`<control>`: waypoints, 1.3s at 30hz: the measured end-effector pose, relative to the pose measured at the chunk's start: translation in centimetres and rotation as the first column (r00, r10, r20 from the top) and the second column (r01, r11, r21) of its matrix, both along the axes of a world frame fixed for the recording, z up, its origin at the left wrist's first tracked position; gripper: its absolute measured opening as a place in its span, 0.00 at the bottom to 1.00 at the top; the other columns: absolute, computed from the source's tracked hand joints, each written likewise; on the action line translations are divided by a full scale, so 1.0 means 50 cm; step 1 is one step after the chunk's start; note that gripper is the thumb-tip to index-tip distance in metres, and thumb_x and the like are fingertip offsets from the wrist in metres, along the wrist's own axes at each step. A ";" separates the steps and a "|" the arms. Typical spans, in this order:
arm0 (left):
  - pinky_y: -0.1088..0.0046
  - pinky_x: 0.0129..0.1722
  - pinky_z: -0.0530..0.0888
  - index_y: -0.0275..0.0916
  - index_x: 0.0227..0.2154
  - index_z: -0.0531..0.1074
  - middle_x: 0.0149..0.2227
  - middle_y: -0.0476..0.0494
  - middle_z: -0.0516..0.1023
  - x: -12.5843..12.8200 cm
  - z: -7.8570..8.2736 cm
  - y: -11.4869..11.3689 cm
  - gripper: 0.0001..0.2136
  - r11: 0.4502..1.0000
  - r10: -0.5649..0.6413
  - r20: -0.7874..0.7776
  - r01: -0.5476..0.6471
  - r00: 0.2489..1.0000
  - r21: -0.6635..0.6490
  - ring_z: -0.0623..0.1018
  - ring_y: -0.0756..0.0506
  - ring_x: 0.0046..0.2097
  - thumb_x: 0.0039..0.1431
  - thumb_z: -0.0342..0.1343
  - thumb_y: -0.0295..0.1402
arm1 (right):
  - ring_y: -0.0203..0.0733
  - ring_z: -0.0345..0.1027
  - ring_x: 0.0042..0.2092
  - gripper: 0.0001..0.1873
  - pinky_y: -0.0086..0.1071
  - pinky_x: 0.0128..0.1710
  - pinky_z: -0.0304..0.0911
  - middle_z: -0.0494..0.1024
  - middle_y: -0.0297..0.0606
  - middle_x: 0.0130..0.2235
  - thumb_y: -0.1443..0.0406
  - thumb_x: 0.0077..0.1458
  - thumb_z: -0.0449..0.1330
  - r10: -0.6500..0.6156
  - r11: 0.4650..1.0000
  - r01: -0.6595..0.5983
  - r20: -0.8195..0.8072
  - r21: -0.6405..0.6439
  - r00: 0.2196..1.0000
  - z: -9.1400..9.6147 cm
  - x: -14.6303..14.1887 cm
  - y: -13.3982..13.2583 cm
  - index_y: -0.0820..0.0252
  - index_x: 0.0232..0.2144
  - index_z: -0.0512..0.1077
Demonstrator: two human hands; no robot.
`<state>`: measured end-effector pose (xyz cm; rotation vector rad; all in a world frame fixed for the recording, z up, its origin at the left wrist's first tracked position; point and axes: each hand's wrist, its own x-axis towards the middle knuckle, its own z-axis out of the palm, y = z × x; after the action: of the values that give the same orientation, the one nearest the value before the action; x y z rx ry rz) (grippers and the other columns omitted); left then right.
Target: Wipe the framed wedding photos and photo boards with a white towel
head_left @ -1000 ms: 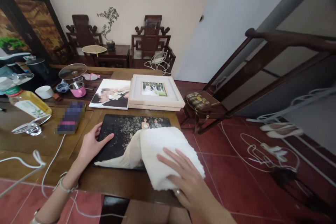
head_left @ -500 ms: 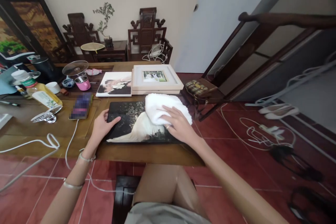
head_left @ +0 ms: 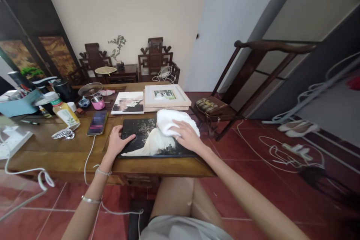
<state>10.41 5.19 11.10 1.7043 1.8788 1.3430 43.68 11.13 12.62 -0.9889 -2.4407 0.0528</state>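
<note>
1. A dark photo panel (head_left: 146, 140) lies flat on the near right part of the wooden table (head_left: 56, 150), just short of the near edge. It shows a figure in a long white dress.
2. The left hand (head_left: 116, 143) rests on the panel's left edge, palm down, fingers together and the thumb spread out along the surface. Two thin bracelets sit on that wrist and forearm.
3. The right hand (head_left: 187, 135) presses flat on a folded white towel (head_left: 173, 122), fingers slightly apart and laid over the cloth, not curled around it.
4. The towel sits on the far right part of the panel and covers that corner.
5. Just beyond the panel lies a pale picture frame (head_left: 165, 95) with a small photo in it, and touching its left side is a flat photo print (head_left: 128, 103).
6. Left of the panel, a phone (head_left: 97, 123) lies face up with a white cable running off the near edge.
7. Further left stand a pink cup (head_left: 98, 102), a bottle of yellow liquid (head_left: 63, 110) and a small fan (head_left: 90, 89).
8. To the right of the table, a dark wooden chair (head_left: 225, 97) stands on the red tiled floor, with white cables lying further right.
</note>
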 end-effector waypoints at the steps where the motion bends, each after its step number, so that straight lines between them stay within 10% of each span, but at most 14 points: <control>1: 0.61 0.49 0.75 0.36 0.46 0.71 0.50 0.36 0.70 0.001 0.002 -0.004 0.31 1.000 -0.002 0.016 0.002 1.000 0.012 0.76 0.39 0.49 0.43 0.68 0.50 | 0.56 0.60 0.62 0.20 0.56 0.60 0.55 0.74 0.50 0.55 0.72 0.52 0.54 -0.017 1.000 0.018 -0.010 0.008 1.000 0.002 -0.009 0.013 0.59 0.46 0.76; 13: 0.58 0.52 0.74 0.38 0.47 0.73 0.50 0.36 0.74 -0.007 -0.001 0.001 0.31 1.000 -0.009 0.070 0.010 0.997 -0.005 0.78 0.37 0.50 0.42 0.69 0.48 | 0.51 0.51 0.67 0.21 0.56 0.64 0.47 0.68 0.39 0.62 0.76 0.47 0.51 0.202 0.979 -0.202 0.043 0.010 0.979 0.007 0.059 -0.186 0.56 0.40 0.75; 24: 0.58 0.55 0.73 0.39 0.53 0.70 0.56 0.35 0.73 0.001 -0.005 0.001 0.33 1.000 -0.025 0.098 0.025 0.995 -0.002 0.77 0.37 0.53 0.45 0.68 0.47 | 0.57 0.58 0.63 0.21 0.59 0.61 0.52 0.75 0.51 0.55 0.73 0.52 0.54 0.019 0.998 -0.019 -0.003 -0.054 1.000 0.018 -0.011 0.032 0.59 0.47 0.76; 33: 0.57 0.50 0.76 0.40 0.55 0.69 0.55 0.35 0.73 0.023 0.001 -0.019 0.31 1.000 0.014 -0.024 -0.014 1.000 0.003 0.77 0.36 0.52 0.49 0.66 0.47 | 0.51 0.49 0.68 0.21 0.58 0.65 0.46 0.67 0.38 0.62 0.76 0.48 0.52 0.197 0.980 -0.197 -0.004 0.015 0.980 0.003 0.051 -0.157 0.56 0.40 0.75; 39: 0.51 0.65 0.59 0.41 0.56 0.69 0.63 0.34 0.65 0.025 0.025 -0.005 0.26 0.987 -0.115 -0.246 0.138 0.962 0.077 0.60 0.34 0.67 0.56 0.61 0.44 | 0.53 0.54 0.66 0.20 0.58 0.63 0.49 0.69 0.41 0.61 0.75 0.50 0.52 0.179 0.984 -0.179 0.023 -0.023 0.984 0.013 0.051 -0.122 0.56 0.42 0.76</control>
<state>11.66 4.94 12.34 2.0803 1.8161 1.2399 46.24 5.01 13.29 -0.7801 -2.5507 0.1279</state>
